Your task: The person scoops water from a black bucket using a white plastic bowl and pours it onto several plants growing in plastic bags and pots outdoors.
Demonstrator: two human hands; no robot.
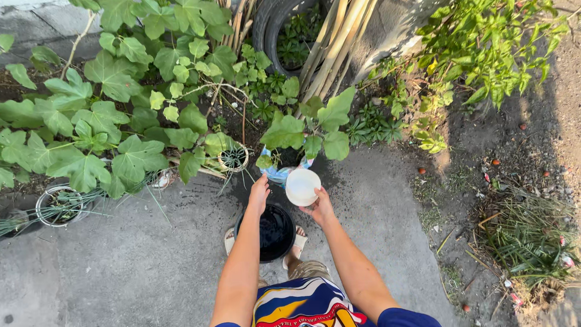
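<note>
At the far left, a small round grey pot (59, 204) of thin grass-like leaves stands on the concrete ground (139, 260), under a spread of broad, lobed green leaves (103, 130).

The left hand (259, 194) reaches forward over the far rim of a round black plastic bucket (273, 232) that stands on the concrete between the person's sandalled feet. Its fingers look loosely curled and seem to grip nothing, though the angle hides the fingertips, so I cannot tell whether they touch the rim. The dark, glossy inside suggests water — if so, the bucket would be heavy and prone to slosh, best lifted by the rim or with both hands.

Just right of it, the right hand (319, 209) holds a small round white plastic bowl (302, 186), fingers closed on its near edge, mouth up, above the bucket's far side and just before a potted plant in a blue-and-white wrapper (282, 174). The bowl looks light, stiff and smooth — likely slippery when wet, so a pinch over the rim suits it.

Farther right lie bare soil (514, 151), scattered small red fruits (422, 171) and a dry grass clump (526, 236).
</note>
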